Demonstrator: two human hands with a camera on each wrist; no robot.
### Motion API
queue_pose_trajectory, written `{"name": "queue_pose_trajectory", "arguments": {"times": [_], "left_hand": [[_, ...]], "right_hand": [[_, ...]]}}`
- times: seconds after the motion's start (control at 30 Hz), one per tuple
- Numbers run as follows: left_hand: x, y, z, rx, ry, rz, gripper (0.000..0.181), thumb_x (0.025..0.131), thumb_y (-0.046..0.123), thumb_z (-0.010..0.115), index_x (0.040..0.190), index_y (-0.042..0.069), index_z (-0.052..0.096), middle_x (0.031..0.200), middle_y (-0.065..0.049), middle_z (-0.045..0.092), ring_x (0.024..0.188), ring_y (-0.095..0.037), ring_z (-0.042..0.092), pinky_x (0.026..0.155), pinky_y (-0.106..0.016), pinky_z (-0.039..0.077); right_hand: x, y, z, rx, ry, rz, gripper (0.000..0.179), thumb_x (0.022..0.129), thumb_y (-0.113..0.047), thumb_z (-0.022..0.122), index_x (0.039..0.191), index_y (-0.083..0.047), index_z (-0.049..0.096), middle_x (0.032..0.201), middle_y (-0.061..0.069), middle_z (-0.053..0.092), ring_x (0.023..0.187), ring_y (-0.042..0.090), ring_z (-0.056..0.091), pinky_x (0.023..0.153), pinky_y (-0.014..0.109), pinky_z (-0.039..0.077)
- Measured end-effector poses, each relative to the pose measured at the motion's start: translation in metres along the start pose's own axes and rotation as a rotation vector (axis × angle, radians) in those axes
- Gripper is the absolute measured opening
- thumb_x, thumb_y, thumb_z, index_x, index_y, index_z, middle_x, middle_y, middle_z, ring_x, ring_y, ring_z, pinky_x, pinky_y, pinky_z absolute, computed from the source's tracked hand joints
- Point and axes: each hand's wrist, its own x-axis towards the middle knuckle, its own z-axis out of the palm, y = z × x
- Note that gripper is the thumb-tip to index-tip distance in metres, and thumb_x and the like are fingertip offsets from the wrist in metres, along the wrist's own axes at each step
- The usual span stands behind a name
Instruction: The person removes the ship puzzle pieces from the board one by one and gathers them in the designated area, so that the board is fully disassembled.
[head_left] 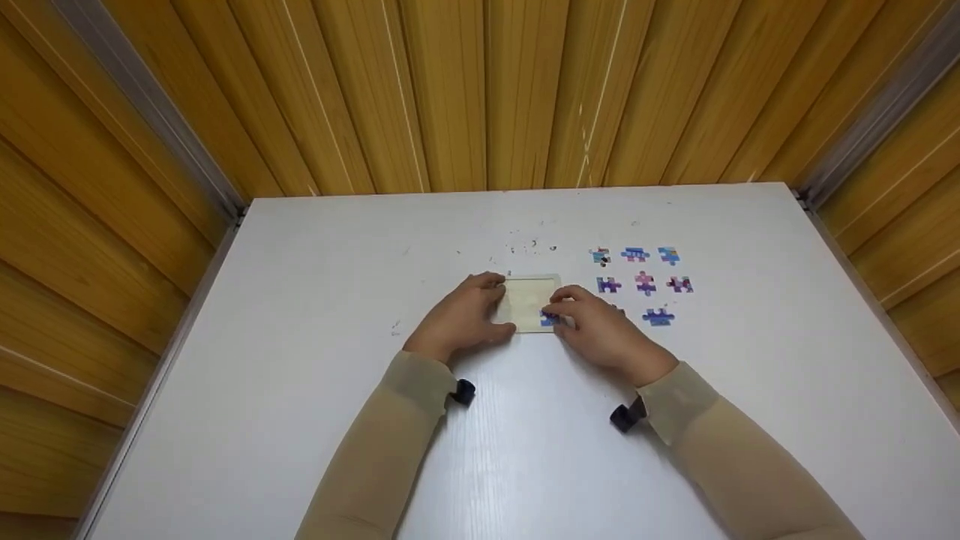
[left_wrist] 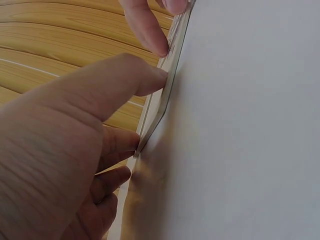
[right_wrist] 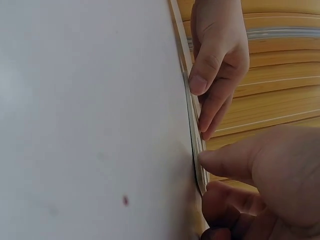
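A shallow cream puzzle tray (head_left: 527,298) with a pale rim lies flat on the white table, between both hands. My left hand (head_left: 463,315) holds its left side, thumb on the near edge and fingers toward the far left corner. In the tray's near right corner sits a blue and purple jigsaw piece (head_left: 548,318), partly covered by fingers. My right hand (head_left: 604,334) has its curled fingers and thumb on that piece. In the right wrist view, the thumb (right_wrist: 227,159) meets the tray's edge (right_wrist: 192,122).
Right of the tray, loose jigsaw pieces lie in rows, among them a pink one (head_left: 645,283) and a blue one (head_left: 658,316); another is half hidden by the right hand. Small dark specks (head_left: 534,243) dot the table behind the tray. Wood-patterned walls (head_left: 450,97) enclose the table.
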Motion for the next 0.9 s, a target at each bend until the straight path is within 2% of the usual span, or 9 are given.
{"name": "queue_pose_trajectory", "arguments": {"times": [0.27, 0.43, 0.7, 0.9], "left_hand": [[0.0, 0.0004, -0.0002, -0.007, 0.001, -0.002, 0.08, 0.099, 0.044, 0.084, 0.166, 0.009, 0.058, 0.18, -0.001, 0.046, 0.17, -0.025, 0.042, 0.14, -0.041, 0.038], [0.0001, 0.0005, 0.0001, -0.016, 0.003, -0.016, 0.081, 0.098, 0.044, 0.084, 0.166, 0.009, 0.058, 0.18, 0.001, 0.045, 0.171, -0.023, 0.04, 0.14, -0.04, 0.038], [0.0014, 0.0005, -0.0004, -0.007, 0.001, -0.017, 0.084, 0.098, 0.045, 0.085, 0.167, 0.008, 0.056, 0.18, 0.002, 0.045, 0.171, -0.023, 0.039, 0.141, -0.04, 0.036], [-0.0004, 0.0011, -0.0001, -0.017, -0.003, -0.018, 0.084, 0.098, 0.044, 0.086, 0.167, 0.008, 0.056, 0.181, 0.001, 0.045, 0.172, -0.024, 0.038, 0.141, -0.041, 0.035]], "right_hand": [[0.0007, -0.002, 0.0021, 0.013, 0.009, -0.009, 0.04, 0.112, -0.011, 0.067, 0.152, -0.012, 0.073, 0.156, 0.013, 0.062, 0.146, 0.036, 0.062, 0.126, 0.061, 0.052], [0.0028, -0.0003, 0.0023, 0.012, 0.024, -0.014, 0.045, 0.111, -0.01, 0.069, 0.155, -0.011, 0.07, 0.153, 0.016, 0.063, 0.141, 0.037, 0.065, 0.122, 0.061, 0.054], [0.006, -0.0034, 0.0013, 0.082, 0.037, 0.042, 0.055, 0.108, -0.006, 0.073, 0.162, -0.008, 0.063, 0.151, 0.013, 0.062, 0.137, 0.033, 0.064, 0.123, 0.057, 0.054], [0.0043, -0.0028, 0.0033, 0.091, 0.022, 0.052, 0.048, 0.109, -0.006, 0.072, 0.157, -0.011, 0.068, 0.151, 0.014, 0.06, 0.134, 0.032, 0.062, 0.121, 0.057, 0.055]]}}
